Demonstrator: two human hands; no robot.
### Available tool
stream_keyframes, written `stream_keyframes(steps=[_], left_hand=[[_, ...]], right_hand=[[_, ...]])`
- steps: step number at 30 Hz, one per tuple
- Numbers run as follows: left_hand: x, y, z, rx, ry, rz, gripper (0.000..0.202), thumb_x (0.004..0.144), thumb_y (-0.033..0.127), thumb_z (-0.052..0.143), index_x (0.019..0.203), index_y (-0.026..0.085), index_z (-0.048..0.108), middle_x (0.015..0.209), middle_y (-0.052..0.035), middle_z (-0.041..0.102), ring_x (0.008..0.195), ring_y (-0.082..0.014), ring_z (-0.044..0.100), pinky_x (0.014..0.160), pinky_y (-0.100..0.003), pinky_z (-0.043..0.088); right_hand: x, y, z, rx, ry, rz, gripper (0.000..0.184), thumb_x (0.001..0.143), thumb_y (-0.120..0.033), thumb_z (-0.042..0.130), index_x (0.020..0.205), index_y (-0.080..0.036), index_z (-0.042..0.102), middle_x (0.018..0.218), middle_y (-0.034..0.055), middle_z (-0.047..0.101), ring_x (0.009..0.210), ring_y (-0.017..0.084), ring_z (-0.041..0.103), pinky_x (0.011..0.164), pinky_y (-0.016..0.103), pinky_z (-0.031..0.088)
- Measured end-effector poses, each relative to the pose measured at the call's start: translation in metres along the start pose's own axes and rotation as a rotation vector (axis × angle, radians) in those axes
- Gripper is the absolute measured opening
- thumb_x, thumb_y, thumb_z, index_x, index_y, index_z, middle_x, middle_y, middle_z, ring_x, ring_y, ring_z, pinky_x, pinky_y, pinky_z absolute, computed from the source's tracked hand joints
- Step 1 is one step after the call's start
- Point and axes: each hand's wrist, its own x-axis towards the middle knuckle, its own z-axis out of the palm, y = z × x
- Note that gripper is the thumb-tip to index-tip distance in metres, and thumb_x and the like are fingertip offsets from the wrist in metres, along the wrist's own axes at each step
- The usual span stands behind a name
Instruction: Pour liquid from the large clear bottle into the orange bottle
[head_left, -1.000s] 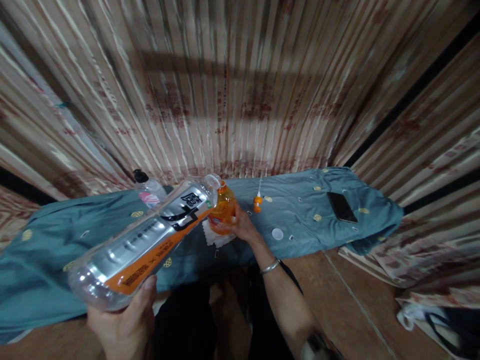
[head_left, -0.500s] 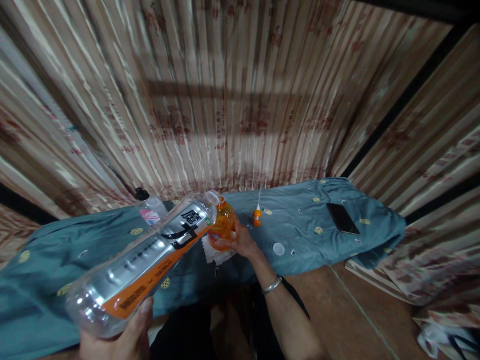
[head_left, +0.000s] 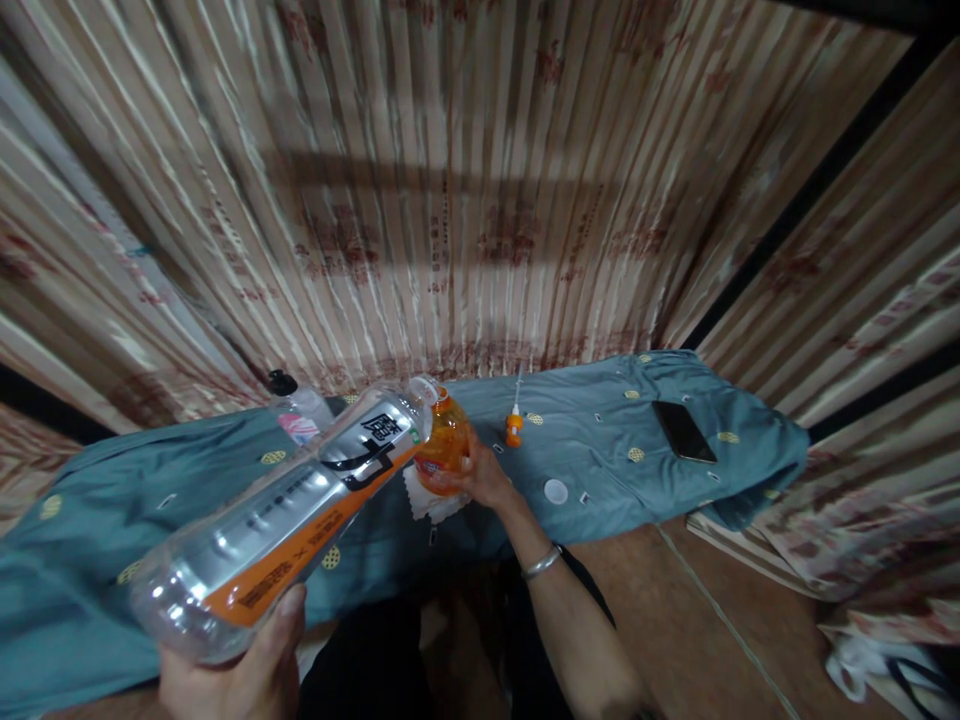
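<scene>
My left hand [head_left: 240, 665] grips the base of a large clear plastic bottle [head_left: 292, 510] with a silver and orange label. The bottle is tilted, its neck end away from me and at the mouth of a small orange bottle [head_left: 444, 445]. Around that orange bottle my right hand [head_left: 484, 475] is wrapped, holding it upright over a white scalloped cloth [head_left: 436, 510]. Whether liquid flows between the two mouths cannot be made out. An orange spray pump top [head_left: 514, 430] with a thin tube stands on the blue-green bedcloth [head_left: 585, 440] to the right.
A clear bottle with a black cap [head_left: 298, 408] stands at the back left. A white round lid [head_left: 556, 491] and a dark phone [head_left: 684, 432] lie to the right. Striped curtains [head_left: 480, 200] hang behind, and a white bag [head_left: 862, 665] is on the floor at the lower right.
The view has shifted slightly. Both hands keep their hold, and the large bottle stays tilted at the orange bottle's mouth.
</scene>
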Motion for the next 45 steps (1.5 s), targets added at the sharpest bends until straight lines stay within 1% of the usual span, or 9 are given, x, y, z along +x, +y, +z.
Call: stream_keyframes(steps=[2,4,9,11,14,23,30,38,45], left_hand=[[-0.001,0.007,0.003,-0.037,0.027,-0.118,0.069,0.041,0.034,0.099,0.105,0.022,0.077,0.091,-0.0013,0.077,0.075,-0.0193,0.069,0.067,-0.028,0.059],[-0.002,0.018,0.007,-0.048,0.038,-0.147,0.07,0.036,0.029,0.098,0.103,0.022,0.078,0.094,-0.002,0.077,0.078,-0.0191,0.068,0.064,-0.025,0.056],[-0.006,0.037,0.015,-0.115,0.008,-0.175,0.065,0.034,0.025,0.093,0.096,0.025,0.073,0.072,0.0075,0.064,0.057,-0.0113,0.048,0.044,-0.019,0.036],[-0.006,0.037,0.016,-0.147,0.01,-0.166,0.065,0.033,0.021,0.091,0.094,0.026,0.073,0.079,0.0066,0.069,0.064,-0.0127,0.055,0.05,-0.019,0.044],[-0.005,0.031,0.014,-0.156,0.021,-0.155,0.064,0.032,0.019,0.092,0.094,0.025,0.074,0.09,0.004,0.074,0.083,-0.017,0.068,0.071,-0.022,0.058],[-0.002,0.015,0.008,-0.091,0.035,-0.125,0.071,0.035,0.022,0.095,0.104,0.023,0.076,0.101,0.0014,0.077,0.087,-0.0192,0.068,0.085,-0.033,0.059],[-0.006,0.027,0.013,-0.172,0.045,-0.157,0.068,0.032,0.018,0.091,0.098,0.023,0.075,0.089,0.0037,0.074,0.082,-0.0178,0.065,0.068,-0.026,0.055],[-0.008,0.023,0.01,-0.172,0.033,-0.178,0.067,0.033,0.016,0.093,0.098,0.021,0.074,0.094,0.001,0.077,0.085,-0.0189,0.067,0.072,-0.027,0.057],[-0.008,0.026,0.012,-0.167,-0.001,-0.16,0.058,0.034,0.019,0.093,0.087,0.022,0.069,0.085,0.0025,0.072,0.076,-0.0164,0.063,0.062,-0.024,0.049]], right_hand=[[0.001,0.0,0.0,-0.004,0.001,-0.006,0.091,0.07,-0.037,0.102,0.152,-0.027,0.063,0.141,0.0115,0.082,0.134,0.036,0.077,0.12,0.057,0.059],[0.001,0.001,0.0,0.004,0.0,-0.023,0.093,0.068,-0.04,0.103,0.152,-0.026,0.064,0.144,0.0131,0.08,0.136,0.037,0.076,0.121,0.059,0.058],[0.001,0.001,-0.001,0.004,-0.003,-0.015,0.094,0.069,-0.039,0.102,0.153,-0.025,0.062,0.145,0.013,0.08,0.137,0.037,0.076,0.123,0.057,0.057],[0.0,0.0,-0.001,-0.006,-0.003,-0.004,0.092,0.07,-0.037,0.101,0.153,-0.025,0.062,0.144,0.0118,0.08,0.138,0.036,0.075,0.123,0.055,0.057],[0.0,-0.001,-0.001,-0.005,-0.01,-0.005,0.091,0.071,-0.034,0.1,0.153,-0.024,0.062,0.145,0.0115,0.08,0.14,0.035,0.074,0.123,0.052,0.057],[-0.002,-0.001,-0.002,0.042,-0.01,0.008,0.095,0.071,-0.035,0.1,0.155,-0.024,0.057,0.146,0.0114,0.08,0.137,0.034,0.076,0.126,0.055,0.055],[-0.002,-0.005,-0.003,0.004,0.004,-0.012,0.091,0.07,-0.037,0.101,0.151,-0.025,0.062,0.144,0.0107,0.081,0.137,0.036,0.076,0.126,0.058,0.055],[-0.002,-0.002,-0.002,-0.018,0.017,-0.014,0.09,0.07,-0.04,0.1,0.15,-0.024,0.061,0.141,0.0119,0.081,0.134,0.036,0.077,0.123,0.058,0.057],[-0.002,-0.005,-0.002,-0.024,0.019,0.014,0.089,0.069,-0.035,0.103,0.149,-0.025,0.063,0.14,0.0107,0.082,0.135,0.034,0.076,0.123,0.054,0.057]])
